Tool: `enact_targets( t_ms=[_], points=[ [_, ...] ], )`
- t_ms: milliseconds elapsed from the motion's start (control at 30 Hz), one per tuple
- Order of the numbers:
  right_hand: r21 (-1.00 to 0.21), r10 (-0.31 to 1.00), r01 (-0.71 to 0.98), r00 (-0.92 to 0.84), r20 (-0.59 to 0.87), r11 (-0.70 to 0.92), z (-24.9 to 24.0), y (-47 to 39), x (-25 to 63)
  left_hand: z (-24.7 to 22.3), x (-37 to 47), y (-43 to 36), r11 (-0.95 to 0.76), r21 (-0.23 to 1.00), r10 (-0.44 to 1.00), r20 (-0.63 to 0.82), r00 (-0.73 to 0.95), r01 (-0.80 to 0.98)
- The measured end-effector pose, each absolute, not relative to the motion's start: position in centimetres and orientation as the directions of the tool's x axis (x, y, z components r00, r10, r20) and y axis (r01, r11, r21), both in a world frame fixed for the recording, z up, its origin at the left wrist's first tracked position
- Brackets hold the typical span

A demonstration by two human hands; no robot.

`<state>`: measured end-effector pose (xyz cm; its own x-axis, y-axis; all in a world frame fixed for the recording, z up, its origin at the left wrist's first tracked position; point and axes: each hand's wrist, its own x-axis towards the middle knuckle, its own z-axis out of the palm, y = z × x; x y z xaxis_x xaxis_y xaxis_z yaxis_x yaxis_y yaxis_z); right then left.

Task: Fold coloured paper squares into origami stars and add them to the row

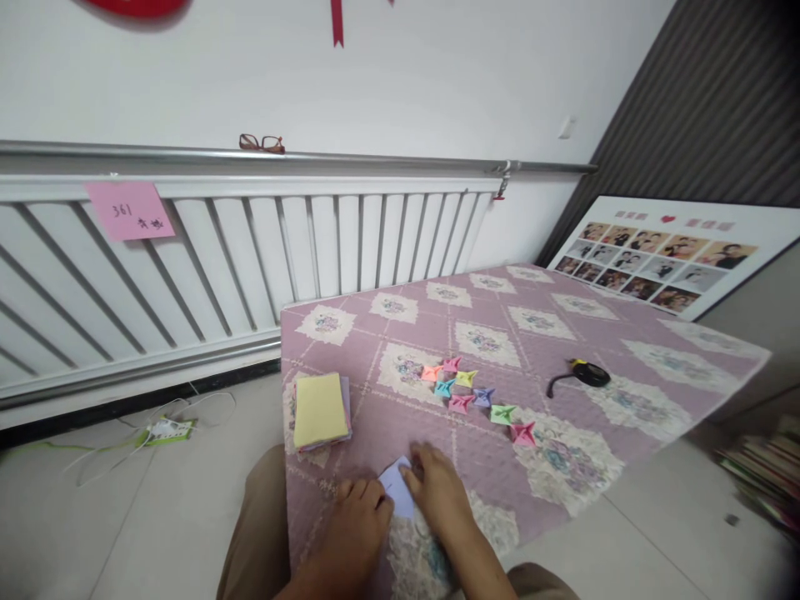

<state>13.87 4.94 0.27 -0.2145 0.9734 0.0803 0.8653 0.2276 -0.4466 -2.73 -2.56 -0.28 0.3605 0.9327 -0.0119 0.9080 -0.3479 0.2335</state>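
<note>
A pale blue-violet sheet of paper [398,493], partly folded, lies on the cloth near the table's front edge. My left hand [361,518] rests at its left side, fingers curled and thumb on the paper's edge. On the other side my right hand [439,490] grips the upper right edge between thumb and fingers. Parts of the paper are hidden beneath both hands. Beyond them stand several small folded paper shapes in two loose rows, among them a yellow one [465,378], a green one [502,414] and a pink one [523,433]. To the left sits a stack of coloured paper [320,408], yellow on top.
A patterned purple tablecloth [431,325] covers the table. A black-and-yellow object [587,372] with a strap lies at the right. A photo board [662,250] leans behind the far right corner. Along the wall runs a white radiator [312,242]; a power strip [166,431] lies on the floor.
</note>
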Motion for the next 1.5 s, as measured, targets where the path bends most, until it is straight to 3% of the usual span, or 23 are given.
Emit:
enact_targets(
  t_ms=[367, 700, 800, 1067, 1233, 1400, 1500],
  points=[
    [-0.488, 0.948, 0.821, -0.315, 0.047, 0.297, 1.3, 7.1, 13.2, 0.4, -3.3, -1.1, -0.506, 0.102, 0.862, 0.015, 0.507, 0.856],
    [-0.555, 0.953, 0.785, -0.298, 0.054, 0.277, 0.6, 5.0, 14.2, -0.1, -5.4, 0.2, -0.59, 0.062, 0.806, 0.097, 0.584, 0.805],
    [-0.542, 0.949, 0.786, -0.304, 0.078, 0.296, 0.7, 4.1, 14.4, 0.1, -5.7, 0.4, -0.582, 0.116, 0.813, 0.095, 0.574, 0.805],
    [-0.458, 0.924, 0.802, -0.342, 0.174, 0.383, 0.9, 3.3, 14.1, -1.0, -4.4, 0.2, -0.344, 0.44, 0.939, 0.14, 0.315, 0.829],
    [-0.446, 0.905, 0.788, -0.381, 0.189, 0.425, 1.1, 3.6, 14.1, -1.6, -4.2, 0.5, -0.249, 0.522, 0.968, 0.155, 0.197, 0.816],
    [-0.442, 0.874, 0.755, -0.444, 0.199, 0.484, 1.2, 3.7, 14.5, -1.8, -4.5, 0.6, -0.249, 0.533, 0.969, 0.131, 0.212, 0.809],
    [-0.409, 0.895, 0.796, -0.396, 0.205, 0.446, 0.8, 3.9, 14.9, -1.7, -4.6, 0.8, -0.248, 0.524, 0.968, 0.092, 0.235, 0.815]
  ],
)
